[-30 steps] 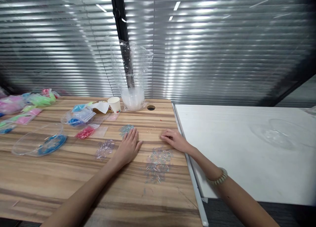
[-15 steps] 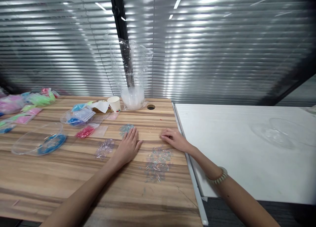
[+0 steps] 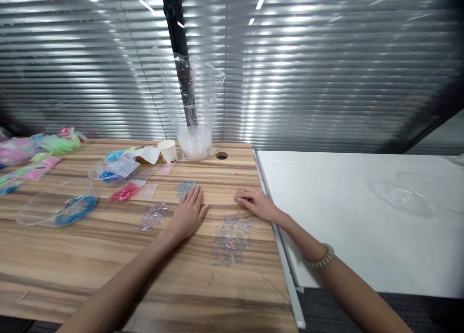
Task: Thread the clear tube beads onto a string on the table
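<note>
My left hand [image 3: 188, 212] lies palm down on the wooden table with its fingers stretched out. Its fingertips touch the edge of a small pile of teal tube beads [image 3: 184, 188]. My right hand [image 3: 257, 203] rests near the table's right edge, fingers curled together; whether anything is under them is hidden. Just below it spreads a larger pile of clear, shimmering tube beads [image 3: 232, 238]. Left of my left hand is a pile of pale purple tube beads [image 3: 154, 217].
Left on the wooden table [image 3: 108, 265] are a bag of red beads [image 3: 125, 192], a clear dish with blue beads [image 3: 76, 209] and a bag-filled dish [image 3: 116, 171]. A paper cup [image 3: 167, 152] and wrapped plastic bowls [image 3: 195, 142] stand behind. Clear lids [image 3: 402, 197] lie on the white table [image 3: 326, 226].
</note>
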Demonstrator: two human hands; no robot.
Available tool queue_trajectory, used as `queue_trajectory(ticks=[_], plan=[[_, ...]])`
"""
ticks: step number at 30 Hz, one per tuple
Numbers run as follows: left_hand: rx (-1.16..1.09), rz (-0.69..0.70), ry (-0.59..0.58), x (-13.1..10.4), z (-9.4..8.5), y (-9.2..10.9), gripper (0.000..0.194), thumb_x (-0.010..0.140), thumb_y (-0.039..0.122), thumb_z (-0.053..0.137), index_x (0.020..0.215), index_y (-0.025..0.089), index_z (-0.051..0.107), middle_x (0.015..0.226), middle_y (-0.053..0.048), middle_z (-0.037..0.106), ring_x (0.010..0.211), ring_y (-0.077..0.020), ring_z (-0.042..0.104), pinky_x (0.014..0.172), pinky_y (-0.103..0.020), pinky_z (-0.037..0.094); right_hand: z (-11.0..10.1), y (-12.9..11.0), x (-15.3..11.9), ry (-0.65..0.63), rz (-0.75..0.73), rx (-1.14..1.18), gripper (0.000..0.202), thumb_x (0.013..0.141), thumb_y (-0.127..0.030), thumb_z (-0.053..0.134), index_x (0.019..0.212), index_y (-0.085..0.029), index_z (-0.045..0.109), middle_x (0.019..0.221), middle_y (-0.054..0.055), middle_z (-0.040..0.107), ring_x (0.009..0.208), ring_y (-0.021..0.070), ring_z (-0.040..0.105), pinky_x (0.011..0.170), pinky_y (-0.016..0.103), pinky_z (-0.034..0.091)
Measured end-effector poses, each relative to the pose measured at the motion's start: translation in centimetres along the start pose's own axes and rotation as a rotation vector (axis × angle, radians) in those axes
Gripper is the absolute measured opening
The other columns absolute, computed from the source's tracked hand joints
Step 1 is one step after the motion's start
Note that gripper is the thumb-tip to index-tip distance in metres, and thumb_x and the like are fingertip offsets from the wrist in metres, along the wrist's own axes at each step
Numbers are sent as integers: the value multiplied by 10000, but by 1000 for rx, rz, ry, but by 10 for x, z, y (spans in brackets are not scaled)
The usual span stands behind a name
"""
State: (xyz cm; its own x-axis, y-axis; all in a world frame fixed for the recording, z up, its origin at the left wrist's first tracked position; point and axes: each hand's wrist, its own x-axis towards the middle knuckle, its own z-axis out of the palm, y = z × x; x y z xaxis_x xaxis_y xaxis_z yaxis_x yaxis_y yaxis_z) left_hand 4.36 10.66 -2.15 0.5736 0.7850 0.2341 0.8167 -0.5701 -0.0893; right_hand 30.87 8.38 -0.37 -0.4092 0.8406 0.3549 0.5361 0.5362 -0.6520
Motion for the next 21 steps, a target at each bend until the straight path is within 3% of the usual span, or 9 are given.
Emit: queue_trajectory(ticks=[21], plan=[[19, 5, -11, 1, 1, 0, 523, 976, 379, 284, 1329, 20, 426, 1429, -208, 354, 1345, -300, 302, 1072, -462, 308, 1, 3, 0, -18, 9, 26, 255, 931, -343, 446, 877, -208, 656, 924, 48, 633, 851, 176, 588, 796, 331, 472]])
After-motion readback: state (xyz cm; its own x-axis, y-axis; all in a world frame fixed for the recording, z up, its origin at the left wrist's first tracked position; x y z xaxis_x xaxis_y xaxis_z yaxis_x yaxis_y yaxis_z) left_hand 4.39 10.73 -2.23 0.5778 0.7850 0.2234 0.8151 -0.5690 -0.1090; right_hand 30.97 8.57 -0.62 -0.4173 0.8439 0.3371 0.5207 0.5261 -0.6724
